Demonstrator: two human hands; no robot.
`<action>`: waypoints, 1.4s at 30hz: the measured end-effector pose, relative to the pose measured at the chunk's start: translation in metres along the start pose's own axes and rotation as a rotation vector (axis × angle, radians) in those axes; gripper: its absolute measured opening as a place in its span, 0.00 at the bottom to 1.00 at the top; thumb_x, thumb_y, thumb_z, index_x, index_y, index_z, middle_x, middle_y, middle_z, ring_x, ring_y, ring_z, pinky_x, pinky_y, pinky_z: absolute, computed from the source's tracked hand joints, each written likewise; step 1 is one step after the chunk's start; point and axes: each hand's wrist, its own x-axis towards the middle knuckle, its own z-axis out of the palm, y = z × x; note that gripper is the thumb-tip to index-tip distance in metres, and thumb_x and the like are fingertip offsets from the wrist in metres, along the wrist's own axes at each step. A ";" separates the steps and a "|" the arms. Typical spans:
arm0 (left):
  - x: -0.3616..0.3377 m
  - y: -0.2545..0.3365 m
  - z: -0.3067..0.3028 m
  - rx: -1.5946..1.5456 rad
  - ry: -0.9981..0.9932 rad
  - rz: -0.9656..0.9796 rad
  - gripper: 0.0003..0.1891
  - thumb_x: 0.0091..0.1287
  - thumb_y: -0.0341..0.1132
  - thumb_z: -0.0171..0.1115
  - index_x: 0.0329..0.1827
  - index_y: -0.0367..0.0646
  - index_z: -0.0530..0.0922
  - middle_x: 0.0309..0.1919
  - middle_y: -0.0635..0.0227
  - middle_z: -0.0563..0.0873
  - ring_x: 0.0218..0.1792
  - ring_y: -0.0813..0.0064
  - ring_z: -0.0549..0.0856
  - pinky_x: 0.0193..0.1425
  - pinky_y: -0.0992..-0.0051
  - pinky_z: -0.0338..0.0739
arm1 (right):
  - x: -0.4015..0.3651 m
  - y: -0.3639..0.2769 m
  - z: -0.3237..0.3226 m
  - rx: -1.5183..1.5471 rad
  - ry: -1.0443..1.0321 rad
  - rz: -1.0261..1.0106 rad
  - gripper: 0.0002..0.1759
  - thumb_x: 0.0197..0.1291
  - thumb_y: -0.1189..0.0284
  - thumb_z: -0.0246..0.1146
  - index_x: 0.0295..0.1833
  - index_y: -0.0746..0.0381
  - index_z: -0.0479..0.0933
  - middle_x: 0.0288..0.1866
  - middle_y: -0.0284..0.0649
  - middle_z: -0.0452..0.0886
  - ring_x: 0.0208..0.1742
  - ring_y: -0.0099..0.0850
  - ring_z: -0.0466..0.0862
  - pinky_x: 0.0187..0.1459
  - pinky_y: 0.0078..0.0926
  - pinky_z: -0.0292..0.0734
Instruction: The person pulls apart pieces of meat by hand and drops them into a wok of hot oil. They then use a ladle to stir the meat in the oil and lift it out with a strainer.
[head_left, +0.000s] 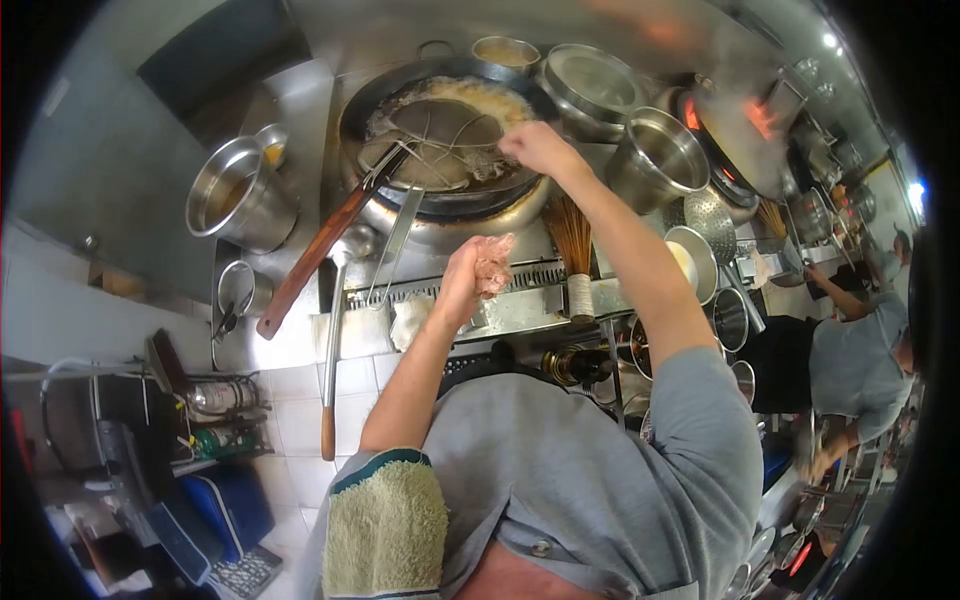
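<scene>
My left hand point(460, 287) is closed around a lump of pink raw meat point(494, 262), held in front of the stove. My right hand point(545, 150) is over the right side of a large black wok point(352, 118), its fingers curled together; whether anything is between them is hidden. Dark oil bubbles in the wok, with pale foam at the back. Two wire strainers rest across the wok; the upper one has a dark mesh point(440, 122). A long wooden handle point(318, 255) reaches out from the wok to the lower left.
A steel pot point(237, 195) stands left of the wok, another point(657, 160) on the right. A ladle point(338, 290) leans over the stove's front edge. A bamboo brush point(572, 245) stands below my right forearm. Flames burn around a second wok point(745, 150). Another person point(855, 345) works far right.
</scene>
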 end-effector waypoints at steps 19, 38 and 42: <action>0.029 -0.015 0.014 0.246 0.063 0.136 0.06 0.65 0.30 0.64 0.35 0.39 0.75 0.23 0.72 0.79 0.21 0.86 0.75 0.22 0.85 0.66 | -0.169 -0.085 0.033 0.894 0.285 0.264 0.12 0.61 0.78 0.62 0.49 0.68 0.80 0.43 0.39 0.82 0.42 0.25 0.82 0.44 0.20 0.77; 0.010 -0.001 -0.001 -0.167 0.015 0.044 0.07 0.67 0.28 0.49 0.46 0.41 0.70 0.33 0.64 0.80 0.29 0.80 0.78 0.27 0.81 0.69 | -0.054 -0.013 -0.064 0.113 0.132 0.159 0.17 0.61 0.72 0.60 0.56 0.57 0.78 0.50 0.45 0.83 0.51 0.37 0.83 0.53 0.30 0.76; 0.025 0.000 0.001 -0.180 -0.123 0.118 0.11 0.67 0.29 0.44 0.51 0.42 0.68 0.37 0.64 0.79 0.33 0.78 0.79 0.32 0.77 0.72 | -0.144 -0.089 -0.022 0.729 0.022 0.204 0.17 0.60 0.73 0.63 0.55 0.64 0.78 0.50 0.40 0.82 0.49 0.27 0.80 0.50 0.25 0.76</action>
